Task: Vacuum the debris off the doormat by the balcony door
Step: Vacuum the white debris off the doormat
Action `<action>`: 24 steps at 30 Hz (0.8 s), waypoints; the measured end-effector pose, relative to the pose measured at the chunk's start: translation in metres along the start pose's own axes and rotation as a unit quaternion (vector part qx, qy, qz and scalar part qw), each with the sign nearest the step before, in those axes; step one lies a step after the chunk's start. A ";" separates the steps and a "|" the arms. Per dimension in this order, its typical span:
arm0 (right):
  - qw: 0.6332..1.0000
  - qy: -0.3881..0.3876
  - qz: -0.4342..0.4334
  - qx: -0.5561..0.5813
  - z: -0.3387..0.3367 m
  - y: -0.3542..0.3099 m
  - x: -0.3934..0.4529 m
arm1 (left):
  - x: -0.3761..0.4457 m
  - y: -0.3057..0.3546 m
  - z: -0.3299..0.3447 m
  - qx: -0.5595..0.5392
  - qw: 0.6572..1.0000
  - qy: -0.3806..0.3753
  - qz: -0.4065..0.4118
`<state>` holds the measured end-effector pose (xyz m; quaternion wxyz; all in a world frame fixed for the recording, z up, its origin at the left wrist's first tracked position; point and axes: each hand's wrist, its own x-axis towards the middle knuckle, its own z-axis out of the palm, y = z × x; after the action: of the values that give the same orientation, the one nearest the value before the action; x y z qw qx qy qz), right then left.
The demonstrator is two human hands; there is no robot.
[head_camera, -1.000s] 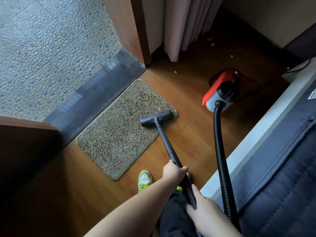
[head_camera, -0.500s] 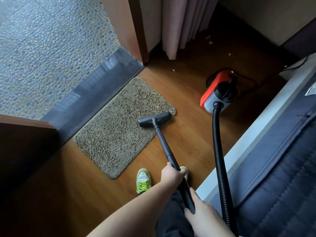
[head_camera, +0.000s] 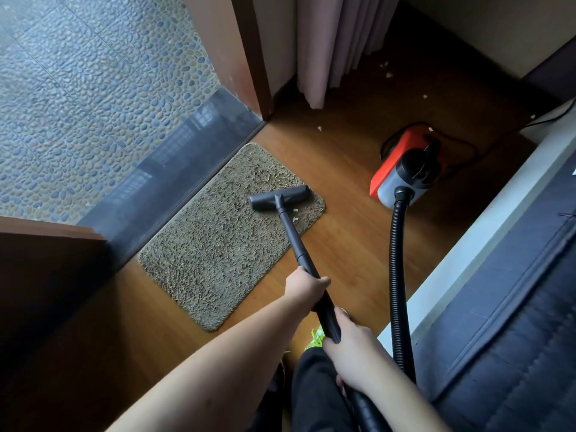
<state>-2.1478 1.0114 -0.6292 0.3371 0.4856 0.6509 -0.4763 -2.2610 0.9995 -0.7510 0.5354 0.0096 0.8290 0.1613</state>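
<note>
The floor (head_camera: 349, 244) is warm brown wood. Past a dark stone step (head_camera: 174, 169) lies the balcony floor (head_camera: 93, 88), covered in little blue and grey pebbles, and pale daylight comes in from there. A brown door frame (head_camera: 246, 57) stands at the corner, with a pinkish curtain (head_camera: 330, 45) hanging beside it. The wall (head_camera: 483, 26) behind is beige. On the right is something dark and padded, maybe a bed (head_camera: 514, 322), with a pale edge.

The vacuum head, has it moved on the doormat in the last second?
Yes. The vacuum head has moved further onto the doormat, away from its near edge, uncovering pale debris.
</note>
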 end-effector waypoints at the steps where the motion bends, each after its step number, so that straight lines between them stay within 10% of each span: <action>1: 1.000 -0.001 0.000 0.002 -0.001 -0.001 0.002 | 0.002 0.002 -0.001 -0.003 1.000 -0.001 -0.001; 24: 1.000 0.000 0.022 0.002 0.012 0.014 -0.033 | -0.029 -0.022 0.013 0.008 0.999 -0.037 -0.001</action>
<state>-2.1246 0.9903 -0.6075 0.3467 0.5000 0.6391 -0.4704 -2.2340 0.9766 -0.7360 0.5654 0.0188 0.8101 0.1538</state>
